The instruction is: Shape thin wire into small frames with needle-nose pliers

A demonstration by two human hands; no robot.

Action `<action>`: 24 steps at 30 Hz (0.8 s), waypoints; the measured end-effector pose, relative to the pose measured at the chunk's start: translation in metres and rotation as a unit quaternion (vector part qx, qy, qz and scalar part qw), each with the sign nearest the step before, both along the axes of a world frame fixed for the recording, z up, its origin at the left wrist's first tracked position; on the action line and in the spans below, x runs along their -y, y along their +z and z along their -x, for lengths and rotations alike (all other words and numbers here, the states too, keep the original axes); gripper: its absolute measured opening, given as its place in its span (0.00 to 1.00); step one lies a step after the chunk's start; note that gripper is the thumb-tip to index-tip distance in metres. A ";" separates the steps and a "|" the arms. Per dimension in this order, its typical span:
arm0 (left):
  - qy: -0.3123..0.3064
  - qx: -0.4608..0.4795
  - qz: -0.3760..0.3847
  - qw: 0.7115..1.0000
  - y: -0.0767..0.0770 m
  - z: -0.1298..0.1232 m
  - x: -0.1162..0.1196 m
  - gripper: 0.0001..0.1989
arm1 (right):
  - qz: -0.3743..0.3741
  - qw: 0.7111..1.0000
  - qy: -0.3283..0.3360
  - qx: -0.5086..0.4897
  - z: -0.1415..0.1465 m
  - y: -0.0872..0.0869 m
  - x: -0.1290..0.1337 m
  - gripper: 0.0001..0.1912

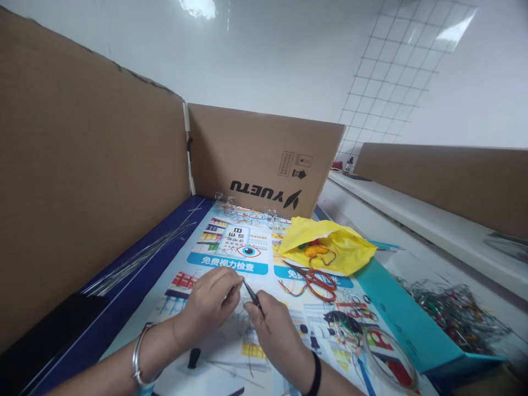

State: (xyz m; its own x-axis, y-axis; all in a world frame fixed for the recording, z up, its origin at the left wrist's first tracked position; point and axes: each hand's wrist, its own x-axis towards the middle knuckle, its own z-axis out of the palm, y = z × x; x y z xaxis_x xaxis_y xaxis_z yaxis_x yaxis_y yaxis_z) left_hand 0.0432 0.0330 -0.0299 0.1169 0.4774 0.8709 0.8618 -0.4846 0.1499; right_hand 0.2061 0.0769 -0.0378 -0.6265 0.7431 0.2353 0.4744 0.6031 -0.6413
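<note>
A pair of thin dark tweezers [252, 294] is held in my right hand [277, 330], fingers wrapped round it. The tip points up and left to the fingertips of my left hand [214, 297]. Those fingers are pinched together, and whatever they hold is too small to make out. Both hands are over the printed poster [231, 341]. Red-handled scissors [322, 285] lie beyond my right hand, by the mouth of a yellow bag [350, 245] with coloured thread [317, 252] inside.
Cardboard walls [94, 148] stand at the left and back [259, 148]. Thin wires [140, 258] lie along the left edge. At the right are a clear round dish [390, 357], a teal box edge [400, 308] and a tangled wire heap [454, 313].
</note>
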 end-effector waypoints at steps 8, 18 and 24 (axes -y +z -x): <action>-0.072 -0.062 0.025 0.995 0.008 0.015 -0.002 0.10 | 0.031 0.998 0.051 -0.029 -0.005 0.006 -0.003 0.15; -0.100 -0.078 0.064 0.990 0.020 0.021 0.001 0.13 | 0.049 0.996 0.064 -0.025 -0.006 0.009 -0.003 0.14; -0.087 -0.098 0.058 0.990 0.020 0.021 0.002 0.13 | 0.030 0.997 0.069 -0.008 -0.008 0.008 -0.006 0.14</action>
